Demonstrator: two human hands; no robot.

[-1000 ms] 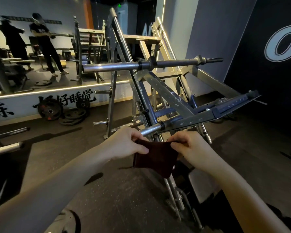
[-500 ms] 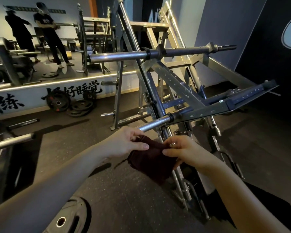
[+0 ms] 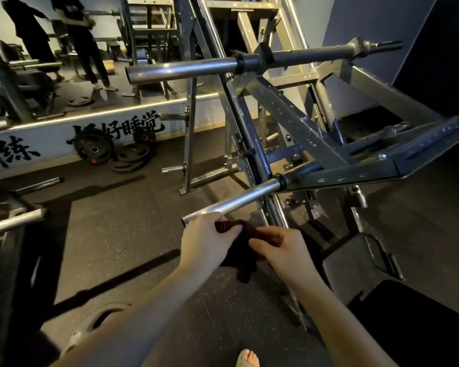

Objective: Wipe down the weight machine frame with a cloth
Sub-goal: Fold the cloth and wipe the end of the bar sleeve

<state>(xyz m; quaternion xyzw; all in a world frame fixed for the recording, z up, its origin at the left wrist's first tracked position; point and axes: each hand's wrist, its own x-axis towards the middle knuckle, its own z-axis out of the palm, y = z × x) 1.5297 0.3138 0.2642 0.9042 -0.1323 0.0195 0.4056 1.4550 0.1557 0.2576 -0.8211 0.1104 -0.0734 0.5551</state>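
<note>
Prep step: your left hand [image 3: 206, 238] and right hand [image 3: 282, 250] both pinched the cloth [image 3: 243, 256], bunching it. Next, probably press it onto the near chrome bar [image 3: 232, 203].

A dark maroon, bunched-up cloth [image 3: 243, 250] hangs in the air between two hands, its lower end drooping toward the floor. Just above and behind it slants the polished steel sleeve [image 3: 233, 201] of the grey, scuffed metal weight machine frame [image 3: 300, 128], whose beams rise at angles.
</note>
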